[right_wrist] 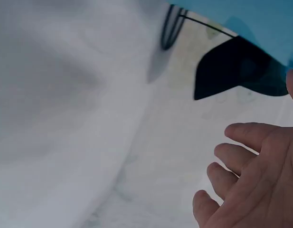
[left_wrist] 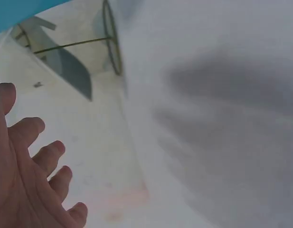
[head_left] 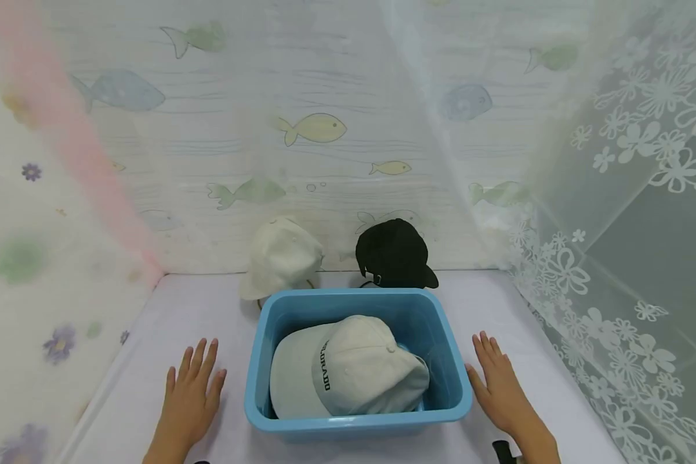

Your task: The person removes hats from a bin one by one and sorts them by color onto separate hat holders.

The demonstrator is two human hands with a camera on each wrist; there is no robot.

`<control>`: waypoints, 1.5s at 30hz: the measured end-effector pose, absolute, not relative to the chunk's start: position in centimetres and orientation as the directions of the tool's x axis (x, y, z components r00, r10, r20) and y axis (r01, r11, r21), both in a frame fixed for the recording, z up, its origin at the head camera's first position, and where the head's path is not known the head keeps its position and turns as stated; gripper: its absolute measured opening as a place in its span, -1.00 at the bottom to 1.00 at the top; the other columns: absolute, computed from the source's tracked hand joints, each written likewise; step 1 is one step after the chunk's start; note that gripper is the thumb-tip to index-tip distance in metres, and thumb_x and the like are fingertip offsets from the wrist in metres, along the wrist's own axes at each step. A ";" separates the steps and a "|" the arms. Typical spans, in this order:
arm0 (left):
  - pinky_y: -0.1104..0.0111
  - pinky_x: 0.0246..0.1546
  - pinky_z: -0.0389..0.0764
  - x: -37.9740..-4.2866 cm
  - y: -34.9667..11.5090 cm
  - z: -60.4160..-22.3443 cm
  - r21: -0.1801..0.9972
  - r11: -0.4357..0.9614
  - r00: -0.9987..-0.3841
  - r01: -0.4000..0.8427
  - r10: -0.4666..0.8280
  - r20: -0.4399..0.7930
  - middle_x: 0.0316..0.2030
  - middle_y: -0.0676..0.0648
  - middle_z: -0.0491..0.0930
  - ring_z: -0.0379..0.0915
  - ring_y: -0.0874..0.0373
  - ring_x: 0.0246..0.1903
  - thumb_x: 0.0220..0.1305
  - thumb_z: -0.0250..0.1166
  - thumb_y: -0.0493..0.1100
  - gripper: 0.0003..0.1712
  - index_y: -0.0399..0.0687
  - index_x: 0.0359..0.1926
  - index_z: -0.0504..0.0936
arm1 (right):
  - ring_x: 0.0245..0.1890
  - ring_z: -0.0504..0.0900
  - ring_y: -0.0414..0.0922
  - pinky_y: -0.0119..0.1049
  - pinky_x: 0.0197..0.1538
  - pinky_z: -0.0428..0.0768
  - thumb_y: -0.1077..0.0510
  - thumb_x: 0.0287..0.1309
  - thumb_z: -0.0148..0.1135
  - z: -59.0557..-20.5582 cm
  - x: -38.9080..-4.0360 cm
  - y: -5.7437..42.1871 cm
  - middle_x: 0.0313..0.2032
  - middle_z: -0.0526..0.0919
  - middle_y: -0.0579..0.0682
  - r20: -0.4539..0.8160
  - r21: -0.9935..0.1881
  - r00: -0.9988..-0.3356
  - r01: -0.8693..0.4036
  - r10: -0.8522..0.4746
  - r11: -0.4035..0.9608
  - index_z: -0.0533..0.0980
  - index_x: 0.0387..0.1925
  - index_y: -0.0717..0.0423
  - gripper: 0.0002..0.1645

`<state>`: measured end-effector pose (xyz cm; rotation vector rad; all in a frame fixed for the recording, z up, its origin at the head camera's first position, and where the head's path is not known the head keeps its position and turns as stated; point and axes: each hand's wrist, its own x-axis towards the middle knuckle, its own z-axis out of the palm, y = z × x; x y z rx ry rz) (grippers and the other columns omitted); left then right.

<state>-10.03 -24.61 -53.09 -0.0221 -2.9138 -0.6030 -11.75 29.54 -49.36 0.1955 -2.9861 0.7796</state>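
Lettered cap (head_left: 354, 367) first: where did the head view put it?

Inside the blue basin (head_left: 359, 424), brim toward the left wall, crown toward the right. I'd guess the walls kept it from sliding. The basin itself stood midway between the left and right edges of the table (head_left: 481, 290).

And the hands?

Palms down, holding nothing. The left hand (head_left: 188, 393) lay well apart from the basin's left side, fingers spread. The right hand (head_left: 501, 386) was just beside the right side, fingers close together, thumb out; whether it touched the rim, I couldn't tell. Perhaps that width left the basin unobstructed.

Anything along the far edge?

A cream cap (head_left: 284, 254) left of the middle, a black cap (head_left: 391, 251) right of it, both behind the basin.

What did the left wrist view add?

Slightly bent fingers with gaps between them, and a wire stand (left_wrist: 72, 45), which probably propped the cream cap up.

The right wrist view?

Fingertips apart, gripping nothing; a second wire stand (right_wrist: 208, 26) near the black cap, likely for the same reason.
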 end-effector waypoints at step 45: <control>-0.05 0.57 -0.11 -11.2 -15.2 -36.3 0.115 0.745 -0.720 0.657 0.576 0.386 0.60 -0.05 0.00 -0.20 -0.07 0.60 0.57 0.02 0.19 -0.25 0.06 0.61 0.08 | 0.61 -0.10 -0.21 -0.65 0.48 -0.22 0.04 0.34 0.29 -44.1 -8.4 25.6 0.59 0.10 -0.10 0.285 -0.303 -0.779 -0.625 -0.558 0.719 0.06 0.61 -0.06 -0.06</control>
